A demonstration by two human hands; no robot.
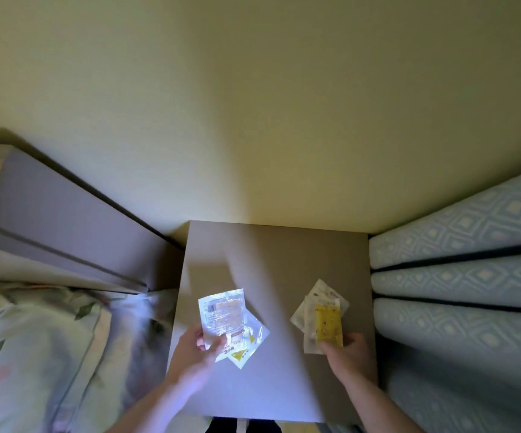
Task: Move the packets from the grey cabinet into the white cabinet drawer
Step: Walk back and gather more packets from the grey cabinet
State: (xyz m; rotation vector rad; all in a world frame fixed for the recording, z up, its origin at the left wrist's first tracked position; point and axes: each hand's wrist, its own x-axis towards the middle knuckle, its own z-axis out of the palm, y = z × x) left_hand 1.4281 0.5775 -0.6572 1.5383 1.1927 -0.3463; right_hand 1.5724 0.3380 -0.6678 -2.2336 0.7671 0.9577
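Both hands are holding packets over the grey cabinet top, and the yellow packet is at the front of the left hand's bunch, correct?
Not quite. The head view shows the yellow packet at the front of the bunch in the right hand, not the left. The left hand holds clear and white packets. Both hands are indeed holding packets over the grey cabinet top.

Packets and hands, counted

Two hands; left packets (221,320) number two at 7 o'clock, right packets (321,317) three at 5.

Floral bedding (34,339) left; blue patterned mattresses (471,276) stacked right.
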